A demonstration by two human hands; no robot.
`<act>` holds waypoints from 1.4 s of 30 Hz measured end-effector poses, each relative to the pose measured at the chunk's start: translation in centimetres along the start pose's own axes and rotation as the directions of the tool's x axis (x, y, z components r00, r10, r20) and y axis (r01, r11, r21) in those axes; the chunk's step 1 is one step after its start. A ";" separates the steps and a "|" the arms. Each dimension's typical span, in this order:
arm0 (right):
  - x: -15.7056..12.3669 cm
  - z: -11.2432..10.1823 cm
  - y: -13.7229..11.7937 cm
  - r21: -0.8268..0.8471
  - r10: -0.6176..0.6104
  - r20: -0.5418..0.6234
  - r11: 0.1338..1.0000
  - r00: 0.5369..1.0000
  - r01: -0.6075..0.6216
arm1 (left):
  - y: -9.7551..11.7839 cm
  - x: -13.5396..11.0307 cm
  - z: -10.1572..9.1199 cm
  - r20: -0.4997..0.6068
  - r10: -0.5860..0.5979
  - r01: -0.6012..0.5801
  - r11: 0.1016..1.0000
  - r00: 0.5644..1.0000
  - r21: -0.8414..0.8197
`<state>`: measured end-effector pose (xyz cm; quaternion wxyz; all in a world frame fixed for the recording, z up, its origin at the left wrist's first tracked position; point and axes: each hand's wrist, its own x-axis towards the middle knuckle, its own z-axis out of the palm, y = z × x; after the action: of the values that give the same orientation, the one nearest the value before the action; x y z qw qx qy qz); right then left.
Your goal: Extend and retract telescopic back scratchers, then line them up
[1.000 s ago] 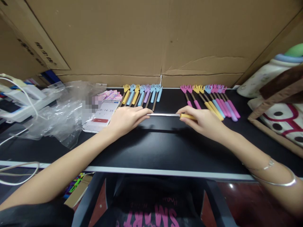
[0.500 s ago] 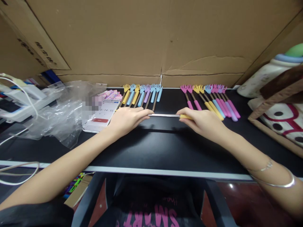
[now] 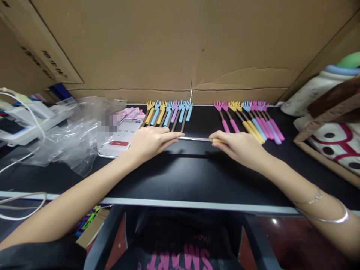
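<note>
Between my two hands a metal rod with a yellow grip runs level over the black tabletop [image 3: 194,187]; it looks like a telescopic back scratcher [image 3: 197,139]. My left hand [image 3: 149,141] is closed on the rod's left end, hiding whatever is there. Fingers of my right hand [image 3: 239,145] pinch the yellow grip at the other end. Behind my left hand lies a row of back scratchers [image 3: 168,112] with yellow, blue and purple handles. Beyond my right hand, a second row of back scratchers [image 3: 257,122] in pink, yellow, blue and purple lies fanned out.
A phone [image 3: 123,138] showing a running timer lies left, beside crumpled clear plastic bags [image 3: 75,131] and pink packets [image 3: 132,113]. Farther left is a white power strip [image 3: 25,120] with cables. Cardboard [image 3: 168,48] walls the back. A bottle [image 3: 315,90] and a bag [image 3: 332,142] stand right.
My right hand has shifted slightly down and left, and the rod's right end sits a little lower. My left hand keeps its hold. The phone's timer has advanced.
</note>
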<state>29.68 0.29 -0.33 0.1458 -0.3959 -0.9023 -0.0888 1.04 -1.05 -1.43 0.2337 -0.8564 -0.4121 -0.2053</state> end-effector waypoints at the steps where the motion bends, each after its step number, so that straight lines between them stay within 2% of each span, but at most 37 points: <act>1: 0.0 0.0 0.0 0.006 0.001 0.008 1.000 1.000 -0.002 | 0.0 0.0 0.0 -0.016 0.007 -0.006 1.000 1.000 0.009; 6: 0.1 -0.2 0.2 0.098 0.003 0.061 0.995 0.998 -0.009 | -0.2 -0.1 0.0 -0.115 0.079 -0.069 0.994 0.990 0.085; 11: 0.3 -0.5 0.4 0.344 0.001 0.177 0.937 0.984 -0.062 | -0.2 0.0 -0.5 -0.283 0.207 -0.145 0.964 0.937 0.224; 14: 0.3 -0.7 0.4 0.493 -0.041 0.229 0.866 0.973 -0.080 | -0.4 0.1 -0.8 -0.319 0.256 -0.172 0.948 0.913 0.269; 17: 0.4 -0.9 0.1 0.530 -0.043 0.225 0.843 0.973 -0.086 | -0.5 0.1 -0.9 -0.320 0.242 -0.165 0.954 0.916 0.248; 26: 0.3 -0.6 -0.3 0.333 0.008 0.190 0.940 0.982 -0.073 | 0.0 0.1 -0.5 -0.189 0.157 -0.122 0.976 0.969 0.183; 30: 0.1 -0.6 -0.4 0.186 0.015 0.161 0.982 0.987 -0.045 | 0.2 0.0 0.0 -0.115 0.096 -0.089 0.994 0.989 0.066; 34: -0.3 -0.3 -0.3 0.006 -0.001 0.060 1.000 0.998 0.001 | 0.4 -0.1 0.3 -0.017 0.023 -0.025 0.994 1.000 -0.103; 38: -0.5 -0.1 -0.1 -0.090 -0.069 -0.048 0.994 0.996 0.065 | 0.3 0.0 0.4 0.143 -0.043 0.082 0.956 0.989 -0.280; 42: -0.5 -0.3 -0.5 -0.185 -0.108 -0.099 0.979 0.989 0.088 | 0.0 0.2 0.4 0.291 -0.089 0.216 0.872 0.953 -0.439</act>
<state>29.66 -0.45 -0.23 0.1537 -0.3570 -0.8997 -0.1985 1.22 -0.71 -1.66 -0.0523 -0.8712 -0.4446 -0.2015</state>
